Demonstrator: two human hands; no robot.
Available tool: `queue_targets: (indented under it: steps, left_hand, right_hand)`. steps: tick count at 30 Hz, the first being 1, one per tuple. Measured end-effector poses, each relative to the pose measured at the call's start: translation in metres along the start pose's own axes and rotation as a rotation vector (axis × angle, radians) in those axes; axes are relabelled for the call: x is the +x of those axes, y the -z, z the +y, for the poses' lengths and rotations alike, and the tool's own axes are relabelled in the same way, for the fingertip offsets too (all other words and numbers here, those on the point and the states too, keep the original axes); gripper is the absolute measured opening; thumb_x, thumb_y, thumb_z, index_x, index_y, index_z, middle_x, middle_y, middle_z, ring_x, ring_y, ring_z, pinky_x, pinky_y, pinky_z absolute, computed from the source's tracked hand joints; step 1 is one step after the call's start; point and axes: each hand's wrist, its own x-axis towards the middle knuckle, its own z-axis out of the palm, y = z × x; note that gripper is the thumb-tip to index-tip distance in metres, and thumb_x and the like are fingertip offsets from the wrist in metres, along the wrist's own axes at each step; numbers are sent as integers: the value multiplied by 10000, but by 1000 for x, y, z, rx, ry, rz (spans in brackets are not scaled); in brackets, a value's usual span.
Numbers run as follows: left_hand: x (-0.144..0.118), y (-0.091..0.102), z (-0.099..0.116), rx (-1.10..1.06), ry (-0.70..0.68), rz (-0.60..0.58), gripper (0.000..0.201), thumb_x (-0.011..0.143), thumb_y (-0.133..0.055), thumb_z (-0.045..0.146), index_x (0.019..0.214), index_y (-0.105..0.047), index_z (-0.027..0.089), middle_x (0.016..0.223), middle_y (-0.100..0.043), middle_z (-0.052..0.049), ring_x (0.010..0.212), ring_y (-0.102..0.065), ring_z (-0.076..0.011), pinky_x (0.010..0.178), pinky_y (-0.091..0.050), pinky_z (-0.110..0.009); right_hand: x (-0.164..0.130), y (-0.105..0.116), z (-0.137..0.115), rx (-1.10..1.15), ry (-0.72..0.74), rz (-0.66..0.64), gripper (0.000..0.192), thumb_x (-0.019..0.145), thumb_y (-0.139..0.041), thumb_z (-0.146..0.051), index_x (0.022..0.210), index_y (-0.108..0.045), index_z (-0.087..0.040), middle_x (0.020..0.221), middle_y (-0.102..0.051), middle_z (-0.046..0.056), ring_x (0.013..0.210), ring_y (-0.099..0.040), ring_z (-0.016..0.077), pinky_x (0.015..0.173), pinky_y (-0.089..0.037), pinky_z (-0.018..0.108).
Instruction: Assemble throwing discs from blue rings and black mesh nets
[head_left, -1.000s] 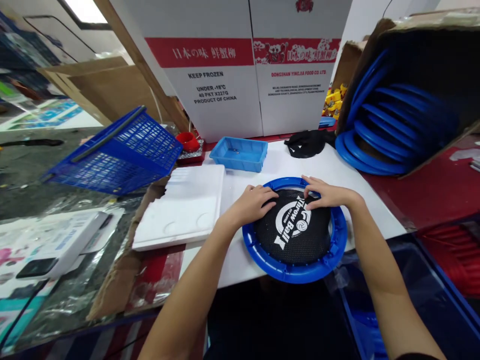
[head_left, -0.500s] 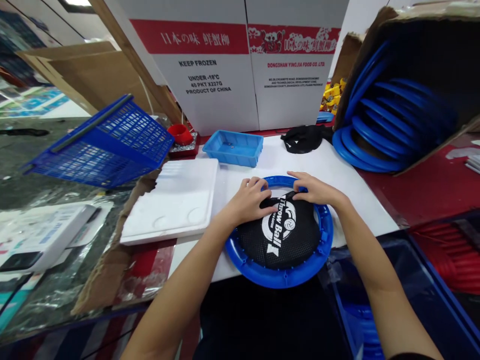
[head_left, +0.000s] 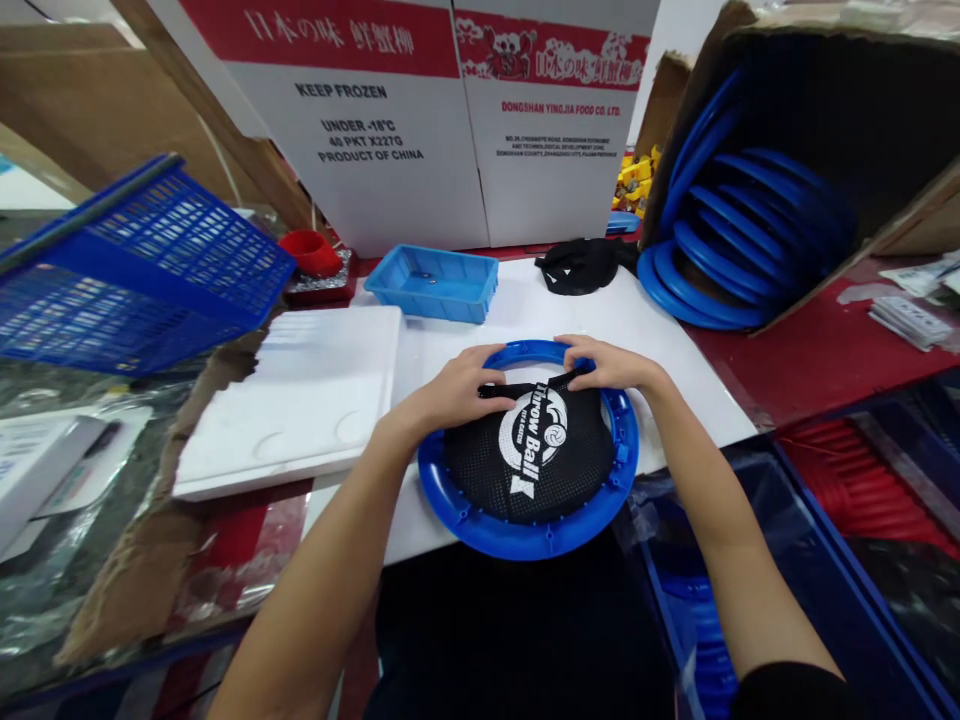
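A blue plastic ring (head_left: 525,535) lies flat on the white tabletop (head_left: 675,360) at its near edge. A black mesh net (head_left: 540,470) printed "Throw Ball" in white covers most of the ring. Its far edge is loose and pulled back from the rim. My left hand (head_left: 456,386) grips the net's far left edge by the rim. My right hand (head_left: 606,362) pinches the net's far right edge, resting on the ring.
A white foam tray (head_left: 300,400) lies left of the ring, a small blue tray (head_left: 433,282) behind it. A tilted blue basket (head_left: 142,265) is at far left. A black mesh pile (head_left: 577,265) and a carton of blue rings (head_left: 720,250) stand at back right. White boxes (head_left: 450,120) wall the back.
Both hands slid from the middle of the net up to its far edge at the rim and took hold of it. The view shifted, so everything sits lower left in frame.
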Motion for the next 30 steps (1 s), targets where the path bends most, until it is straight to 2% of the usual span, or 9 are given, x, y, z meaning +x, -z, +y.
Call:
queue_targets:
  steps: [5,8,11,13,16,19,23,27,30]
  left_hand:
    - [-1,6,2,-140,-24,-13,185,893,-810,374,952,-723,222,1652,-542,-136,1554,-468,-363,1316,-347,-617]
    - [0,8,7,-175,-21,12,181,903,-748,320,845,-604,227,1387,-729,-94,1433,-586,-329,1333,-252,-687]
    - [1,10,8,-173,22,54,167,903,-690,285,813,-558,232,1066,-787,-38,1319,-670,-320,1345,-128,-731]
    - [1,11,7,-214,49,116,141,894,-690,294,836,-575,236,972,-775,-27,1193,-724,-303,1312,-292,-668]
    - [0,13,5,-251,109,245,156,878,-743,343,910,-639,231,987,-784,-48,1049,-743,-282,1082,-550,-504]
    - [-1,15,3,-244,172,295,197,887,-769,367,1018,-741,222,1034,-815,-65,1006,-750,-270,976,-583,-439]
    - [-2,18,2,-245,232,226,171,930,-736,370,982,-825,234,1039,-845,-66,991,-761,-268,972,-583,-439]
    - [-6,24,2,-234,209,105,193,918,-755,406,988,-839,247,1038,-844,-54,984,-760,-263,965,-581,-430]
    - [-8,26,1,-245,207,105,168,887,-759,365,975,-832,242,1026,-843,-54,984,-762,-260,957,-578,-422]
  right_hand:
    - [2,-3,-5,13,115,132,43,895,-745,-232,900,-702,-227,1723,-497,125,1637,-407,336,1347,-294,592]
    - [4,-5,-4,11,122,183,43,902,-736,-222,942,-730,-235,1696,-530,115,1608,-447,330,1343,-306,601]
    - [4,-6,-3,10,97,153,105,925,-784,-317,999,-772,-244,1676,-554,111,1601,-457,335,1344,-312,599]
    - [5,-7,-2,4,96,142,133,946,-777,-362,1001,-788,-242,1665,-566,117,1592,-472,337,1341,-320,592]
    - [7,-8,-1,19,114,219,177,965,-740,-407,1003,-790,-242,1556,-663,129,1465,-599,335,1288,-402,590]
    - [9,-10,0,43,110,290,214,980,-696,-433,1040,-793,-253,1305,-794,102,1239,-720,315,1167,-519,554]
    - [11,-13,-1,-17,75,327,224,1012,-650,-428,1017,-794,-258,1063,-825,59,1037,-744,280,1027,-573,476]
    - [13,-15,-2,-61,80,348,203,1021,-634,-392,991,-780,-255,1029,-814,56,996,-735,274,985,-568,459]
    - [13,-16,-1,-82,75,346,187,1024,-631,-374,992,-778,-262,1026,-811,54,992,-731,275,969,-565,456]
